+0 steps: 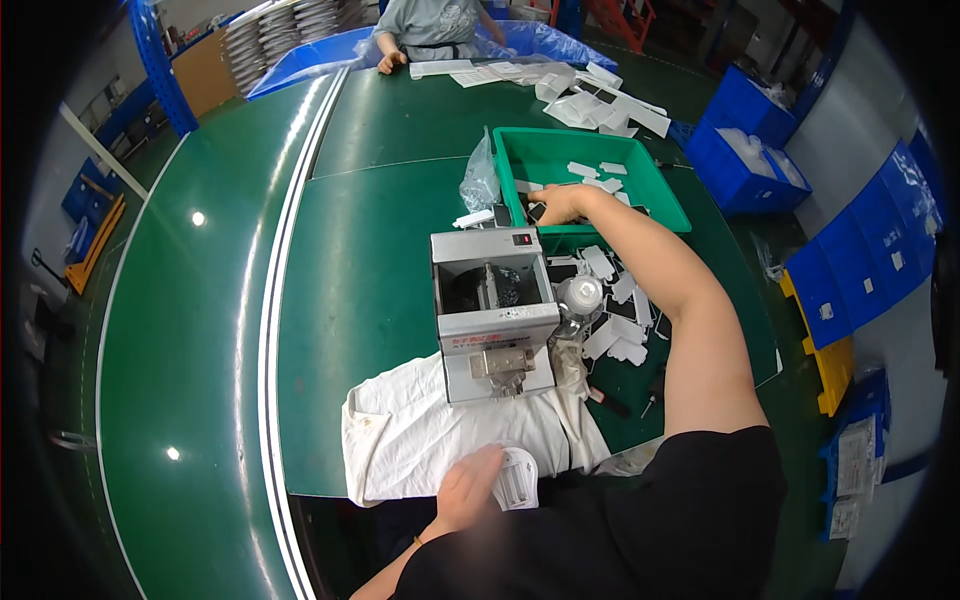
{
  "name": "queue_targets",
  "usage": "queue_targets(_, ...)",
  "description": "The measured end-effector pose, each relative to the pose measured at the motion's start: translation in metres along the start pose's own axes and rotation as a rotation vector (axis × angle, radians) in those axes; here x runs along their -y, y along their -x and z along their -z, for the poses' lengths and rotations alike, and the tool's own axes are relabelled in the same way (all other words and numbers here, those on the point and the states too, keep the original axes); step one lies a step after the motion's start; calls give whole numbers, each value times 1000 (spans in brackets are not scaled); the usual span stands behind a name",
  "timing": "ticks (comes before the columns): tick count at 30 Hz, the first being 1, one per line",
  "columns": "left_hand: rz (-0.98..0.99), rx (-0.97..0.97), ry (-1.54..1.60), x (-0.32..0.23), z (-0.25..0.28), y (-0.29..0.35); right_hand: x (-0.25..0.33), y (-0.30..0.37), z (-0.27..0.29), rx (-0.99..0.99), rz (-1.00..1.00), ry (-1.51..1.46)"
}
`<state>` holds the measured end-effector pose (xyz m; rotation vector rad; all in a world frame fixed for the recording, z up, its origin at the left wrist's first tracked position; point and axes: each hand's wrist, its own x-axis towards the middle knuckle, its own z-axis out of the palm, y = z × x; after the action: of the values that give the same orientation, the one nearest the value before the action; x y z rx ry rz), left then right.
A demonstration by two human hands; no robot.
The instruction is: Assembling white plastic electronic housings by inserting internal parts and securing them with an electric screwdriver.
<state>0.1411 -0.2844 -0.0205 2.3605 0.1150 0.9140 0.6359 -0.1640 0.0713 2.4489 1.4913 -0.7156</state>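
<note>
Close to my body, my left hand [472, 486] grips a white plastic housing [517, 478] with a rounded end and an inner recess. It is over the near edge of a white cloth [405, 425]. My right hand [562, 203] reaches far forward into a green plastic bin [655, 180]. Its fingers are closed at the bin's near left corner, among small white and dark pieces; what they hold is hidden. Between the hands stands a grey metal box-shaped machine [495, 326] with an open top, its front resting on the cloth.
A clear bottle [582, 295] stands right of the machine, beside scattered white plastic parts [622, 335]. Left of the bin is a clear plastic bag [480, 178]. Across the green table [365, 255], another person's hand [392, 62] rests near white sheets [495, 73]. Blue crates [745, 160] stand at right.
</note>
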Motion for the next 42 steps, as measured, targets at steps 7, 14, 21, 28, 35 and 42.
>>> queue_targets(7,-2,9,11,0,1,-1,12,4,11,63,-48,65)
queue_targets(14,15,17,-7,-2,1,1,23,19,1,-150,61,18)
queue_targets(21,17,-25,-17,-10,5,-8,0,40,-7,-381,193,-274)
queue_targets(28,24,-43,-32,-12,4,-8,-34,107,23,-783,195,-774)
queue_targets(35,16,-59,-42,-13,4,-9,-11,198,-5,-302,269,-586)
queue_targets(42,-4,-50,-38,-10,4,-11,-17,171,-45,-168,211,-605)
